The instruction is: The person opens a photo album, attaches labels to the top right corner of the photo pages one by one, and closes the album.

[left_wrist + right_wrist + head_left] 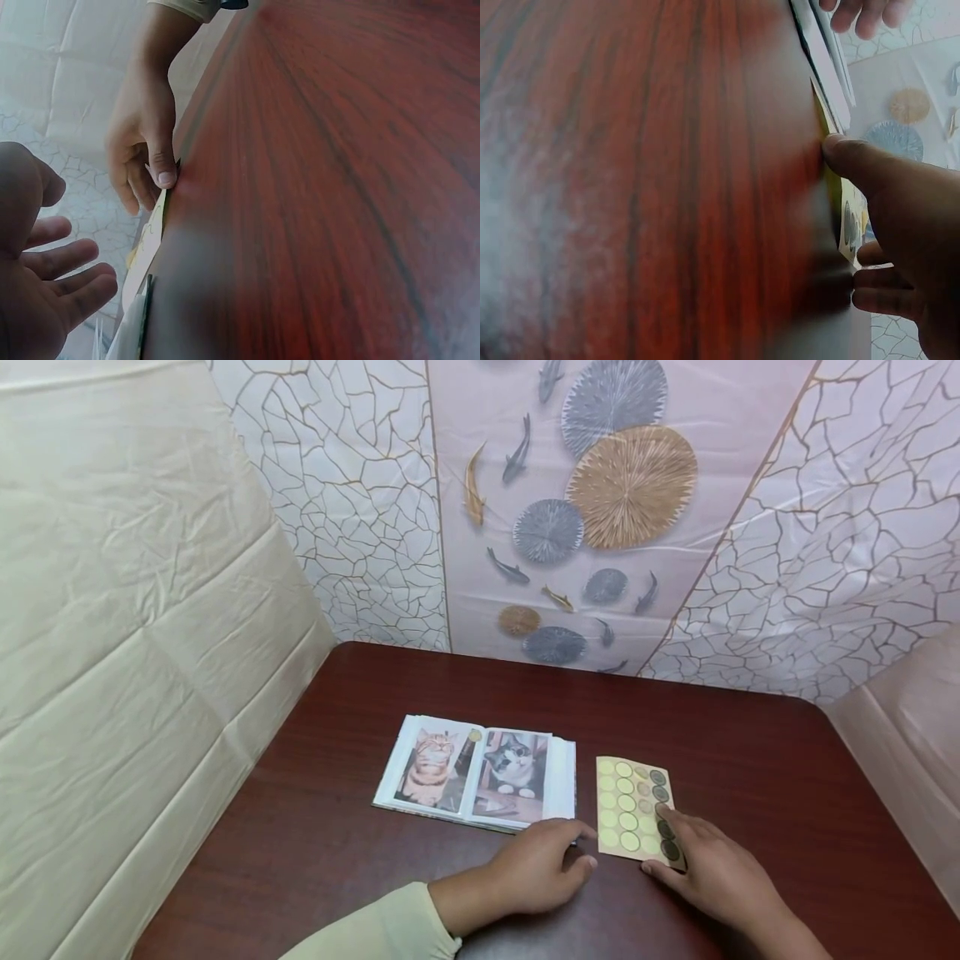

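Sticker sheet (pixel 637 814): right of photo album (pixel 476 777) on counter (pixel 330 868); long axis pointing away from the person. Right hand (pixel 720 868): nearer, pinching the sheet's near right edge. Left hand (pixel 536 870): fingers loosely bent, holding nothing, just left of the sheet.

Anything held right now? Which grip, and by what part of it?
Right grip holds the sticker sheet by its near right corner. Left grip holds nothing.

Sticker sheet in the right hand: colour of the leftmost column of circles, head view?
Leftmost circles: pale yellow. Best seen in the head view.
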A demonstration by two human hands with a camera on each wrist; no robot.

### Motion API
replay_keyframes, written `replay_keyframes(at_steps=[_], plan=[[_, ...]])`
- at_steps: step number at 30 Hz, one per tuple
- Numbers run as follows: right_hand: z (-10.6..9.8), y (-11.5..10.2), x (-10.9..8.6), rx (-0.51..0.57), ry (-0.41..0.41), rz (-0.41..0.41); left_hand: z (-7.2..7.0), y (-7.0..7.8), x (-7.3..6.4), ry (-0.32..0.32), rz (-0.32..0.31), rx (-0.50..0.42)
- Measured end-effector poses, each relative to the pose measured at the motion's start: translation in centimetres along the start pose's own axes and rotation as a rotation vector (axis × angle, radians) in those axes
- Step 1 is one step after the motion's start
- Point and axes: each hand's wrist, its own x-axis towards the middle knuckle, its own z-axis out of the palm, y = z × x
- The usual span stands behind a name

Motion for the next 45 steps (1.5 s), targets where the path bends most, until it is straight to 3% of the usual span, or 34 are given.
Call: replay_keyframes(at_steps=[6,11,18,25,31,33,38,45], plan=[[-0.1,-0.1,-0.1,0.012,-0.032,0.051,0.3,0.1,0.3,-0.004,-0.008,-0.042],[-0.2,0.0,-0.2,0.020,-0.024,0.057,0.5,0.4,0.8,-0.036,-0.046,-0.167],[0.0,0.3,-0.4,0.023,-0.004,0.044,0.8,0.7,1.6,-0.050,-0.224,-0.489],[-0.1,0.3,-0.8,0.031,-0.032,0.090,1.4,1.0,2.7,-0.007,-0.406,-0.584],[-0.1,0.4,-1.0,0.035,-0.024,0.097,2.6,1.3,4.2,0.044,-0.616,-1.007],[-0.1,0.4,-1.0,0.036,-0.022,0.098,2.9,1.3,4.9,0.055,-0.678,-1.102],[0.0,0.4,-1.1,0.034,-0.004,0.086,3.4,1.5,6.1,0.077,-0.759,-1.167],[0.2,0.3,-1.1,0.031,0.039,0.061,4.2,1.6,6.9,0.130,-0.795,-1.239]])
